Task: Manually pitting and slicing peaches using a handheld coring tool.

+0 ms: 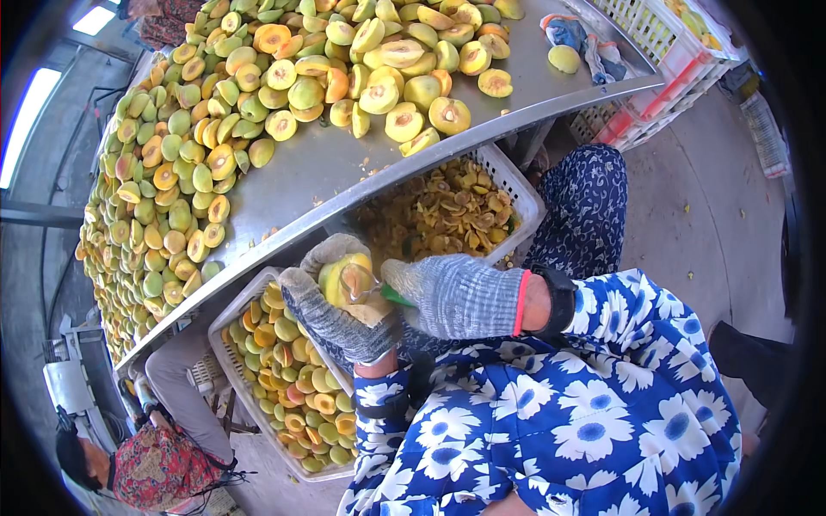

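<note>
My left hand, in a grey knitted glove with worn, stained fingers, cups a halved yellow-green stone fruit. The cut face is turned towards my right hand, which is gloved in grey with a red cuff edge. That hand grips a small tool by its green handle. At its end a thin metal loop lies against the brown stone hollow of the fruit. Whether the loop has cut into the flesh I cannot tell. Both hands are held between the metal table edge and my lap.
Halved fruit is heaped on a steel table. Below its edge stand a crate of brown-yellow scraps and a white crate of halves. A cloth lies at the right; stacked crates stand beyond. Another person sits lower left.
</note>
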{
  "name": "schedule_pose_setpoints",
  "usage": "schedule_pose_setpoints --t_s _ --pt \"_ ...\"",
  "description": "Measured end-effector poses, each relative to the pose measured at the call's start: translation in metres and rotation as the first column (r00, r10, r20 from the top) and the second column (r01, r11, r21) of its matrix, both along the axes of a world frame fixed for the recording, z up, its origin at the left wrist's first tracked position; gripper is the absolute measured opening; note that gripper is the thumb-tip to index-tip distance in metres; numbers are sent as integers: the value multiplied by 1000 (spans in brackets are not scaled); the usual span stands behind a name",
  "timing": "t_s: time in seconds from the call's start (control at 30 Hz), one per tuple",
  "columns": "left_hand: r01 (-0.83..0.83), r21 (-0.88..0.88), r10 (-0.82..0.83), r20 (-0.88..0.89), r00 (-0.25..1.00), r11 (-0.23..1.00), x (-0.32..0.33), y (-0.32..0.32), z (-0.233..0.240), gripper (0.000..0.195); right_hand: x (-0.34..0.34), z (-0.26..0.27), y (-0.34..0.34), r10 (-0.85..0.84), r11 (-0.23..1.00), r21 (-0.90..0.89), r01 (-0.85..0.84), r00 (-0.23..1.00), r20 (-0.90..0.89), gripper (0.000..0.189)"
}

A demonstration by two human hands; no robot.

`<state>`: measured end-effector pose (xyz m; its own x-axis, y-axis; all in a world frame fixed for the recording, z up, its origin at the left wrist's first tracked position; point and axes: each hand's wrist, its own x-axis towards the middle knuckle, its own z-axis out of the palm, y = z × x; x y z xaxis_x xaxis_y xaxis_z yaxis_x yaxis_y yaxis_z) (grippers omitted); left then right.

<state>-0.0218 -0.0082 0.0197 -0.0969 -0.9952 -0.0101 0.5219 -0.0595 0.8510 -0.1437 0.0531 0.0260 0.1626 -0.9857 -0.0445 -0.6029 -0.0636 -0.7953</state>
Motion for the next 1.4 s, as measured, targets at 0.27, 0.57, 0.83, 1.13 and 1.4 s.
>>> schedule_pose_setpoints --t_s 0.27,0.57,0.83,1.13,1.4 --pt "-75 -66 83 128 988 995 -3 1 -3 49 -1 -3 -6 91 995 62 -82 980 -174 26" --pt "-54 69 60 -92 994 996 1 2 -2 53 7 -16 -8 55 998 -9 -56 998 -30 23" --pt "-29 -32 33 109 993 999 4 4 -9 61 2 -15 -2 38 975 -214 -53 996 -75 12" --pt "43 -48 -43 5 999 998 15 2 -1 61 2 -9 -9 249 928 177 -328 900 358 16" --pt "80 60 -65 -225 972 995 10 4 -4 60 -9 -11 -11 197 832 324 -451 786 586 20"
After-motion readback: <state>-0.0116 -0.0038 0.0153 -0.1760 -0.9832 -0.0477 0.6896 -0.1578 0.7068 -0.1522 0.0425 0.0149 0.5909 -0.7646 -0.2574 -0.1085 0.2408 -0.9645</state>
